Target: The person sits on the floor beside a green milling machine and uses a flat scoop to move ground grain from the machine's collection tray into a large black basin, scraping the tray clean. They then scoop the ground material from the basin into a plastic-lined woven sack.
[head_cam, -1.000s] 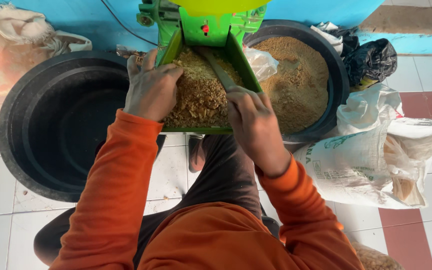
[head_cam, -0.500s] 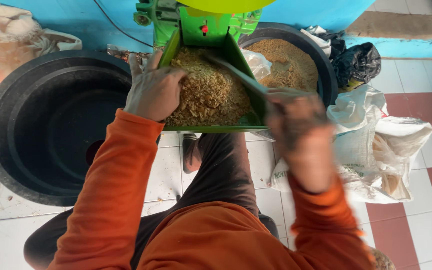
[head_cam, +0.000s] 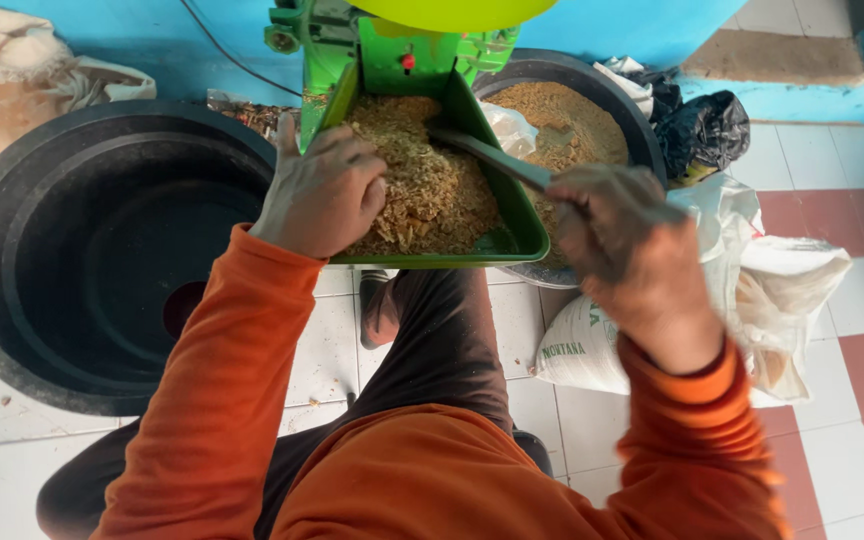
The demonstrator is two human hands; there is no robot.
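Observation:
A green machine [head_cam: 382,45] has a green feed tray [head_cam: 517,215] heaped with tan crumbly material [head_cam: 417,180]. My left hand [head_cam: 322,190] rests on the tray's left side, fingers pressed into the heap. My right hand [head_cam: 617,225], out past the tray's right rim, grips a long grey stick-like tool [head_cam: 487,155] whose far end lies in the heap. Orange sleeves cover both arms.
A large empty black tub [head_cam: 102,250] sits on the left. A second black tub [head_cam: 572,125] holding tan meal stands behind the tray on the right. White sacks [head_cam: 752,290] and a black bag [head_cam: 702,130] lie on the tiled floor at right; a blue wall runs behind.
My right hand has pulled back to the right, off the heap and past the tray's rim, drawing the tool with it. My left hand has stayed on the heap's left side.

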